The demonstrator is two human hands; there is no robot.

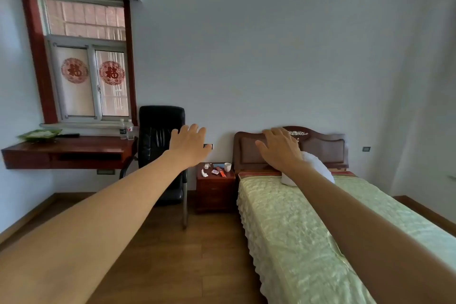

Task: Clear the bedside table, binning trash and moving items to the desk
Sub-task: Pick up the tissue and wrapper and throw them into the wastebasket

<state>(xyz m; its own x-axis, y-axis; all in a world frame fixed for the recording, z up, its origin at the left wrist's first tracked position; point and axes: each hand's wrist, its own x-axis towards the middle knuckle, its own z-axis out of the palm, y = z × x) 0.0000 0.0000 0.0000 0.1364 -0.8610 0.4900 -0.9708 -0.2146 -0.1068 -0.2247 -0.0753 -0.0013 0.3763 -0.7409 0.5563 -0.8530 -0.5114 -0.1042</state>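
Note:
The dark wooden bedside table [215,189] stands across the room between a black chair and the bed. On its top lie a white cup [227,167], crumpled white paper [204,173], a small red packet [216,171] and an orange strip [223,174]. The red-brown wall-mounted desk [69,152] is at the left under the window. Both arms are stretched forward, far from the table. My left hand [190,147] is empty, its fingers spread. My right hand [280,148] is likewise empty and spread.
A black office chair [161,153] stands between desk and bedside table. The desk carries a green tray [39,135], a dark remote [70,135] and two water bottles [126,129]. The bed [308,229] with a white pillow [318,166] fills the right side. Wooden floor lies ahead.

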